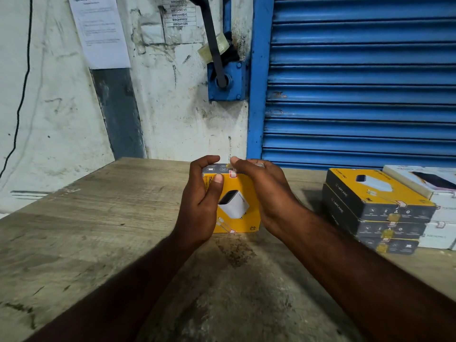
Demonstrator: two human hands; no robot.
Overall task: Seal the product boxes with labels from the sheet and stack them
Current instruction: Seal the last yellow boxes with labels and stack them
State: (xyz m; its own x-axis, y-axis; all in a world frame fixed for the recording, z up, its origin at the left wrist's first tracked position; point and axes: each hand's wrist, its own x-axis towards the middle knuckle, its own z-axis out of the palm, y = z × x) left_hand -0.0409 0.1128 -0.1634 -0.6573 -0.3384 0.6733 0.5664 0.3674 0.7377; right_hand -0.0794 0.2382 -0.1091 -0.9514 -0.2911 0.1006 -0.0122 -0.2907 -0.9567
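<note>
Yellow cardboard product box point(238, 208) sits between both hands over the worn wooden table point(98, 230). Left hand point(199, 203) grips its left side, thumb on the front. Right hand point(269, 193) grips the right side, fingers curled over the top edge by a small pink-white label point(232, 173). Right of the right hand: stack of yellow-black boxes point(377, 206). Beyond: blue roller shutter point(357, 82).

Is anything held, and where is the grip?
The yellow product box: the left hand grips its upper left edge, thumb on the yellow face; the right hand cups its right side, fingertips at the top edge.
</note>
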